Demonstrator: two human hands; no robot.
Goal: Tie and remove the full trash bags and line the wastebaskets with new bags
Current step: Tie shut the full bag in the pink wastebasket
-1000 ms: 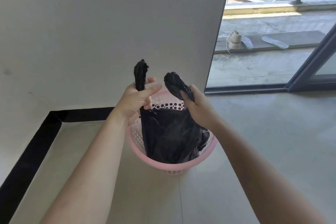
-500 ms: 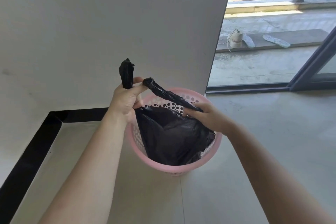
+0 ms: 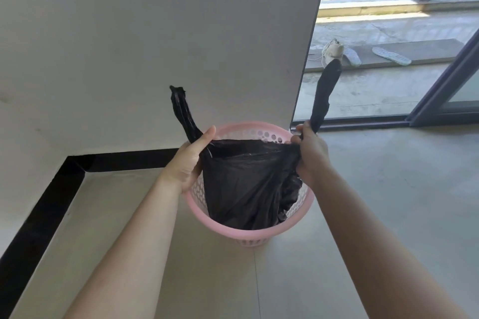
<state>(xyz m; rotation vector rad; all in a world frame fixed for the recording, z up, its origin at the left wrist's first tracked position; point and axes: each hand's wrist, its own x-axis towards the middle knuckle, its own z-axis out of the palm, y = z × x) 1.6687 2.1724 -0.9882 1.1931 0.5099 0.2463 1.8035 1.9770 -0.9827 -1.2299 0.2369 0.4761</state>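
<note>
The left hand (image 3: 190, 160) is gripping one twisted ear of the black bag (image 3: 246, 184); the right hand (image 3: 309, 153) is gripping the other. Between them the bag's top is stretching taut, its body hanging below in the pink basket (image 3: 248, 235).

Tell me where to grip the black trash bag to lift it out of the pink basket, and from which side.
Grip the black trash bag by its two gathered ears, from above. The left hand and right hand each already clamp one at its base. Both stick up clear of the pink basket rim, while the bag body sits inside.
</note>
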